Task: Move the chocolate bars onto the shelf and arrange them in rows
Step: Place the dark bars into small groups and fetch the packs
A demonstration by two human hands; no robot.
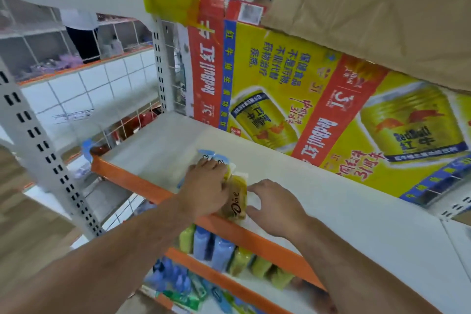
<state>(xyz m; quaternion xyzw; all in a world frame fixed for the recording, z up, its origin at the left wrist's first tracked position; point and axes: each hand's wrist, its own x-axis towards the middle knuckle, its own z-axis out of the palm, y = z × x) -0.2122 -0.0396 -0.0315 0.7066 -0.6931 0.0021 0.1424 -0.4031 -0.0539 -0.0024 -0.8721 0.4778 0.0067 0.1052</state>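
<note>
A yellow Dove chocolate bar (pixel 237 199) lies on the white shelf (pixel 331 201) close to its orange front edge (pixel 142 183). A blue-and-white bar (pixel 211 157) lies just behind and left of it, partly hidden. My left hand (pixel 206 186) rests over both bars, fingers curled down onto the blue one and the yellow one's left side. My right hand (pixel 275 206) lies on the shelf at the yellow bar's right edge, fingers bent and fingertips touching the wrapper.
Red Bull cartons (pixel 293 99) stand along the back of the shelf, with a brown cardboard box (pixel 369 7) on top. Lower shelves hold yellow and blue packets (pixel 224 250). A perforated grey upright (pixel 38 135) stands at the left.
</note>
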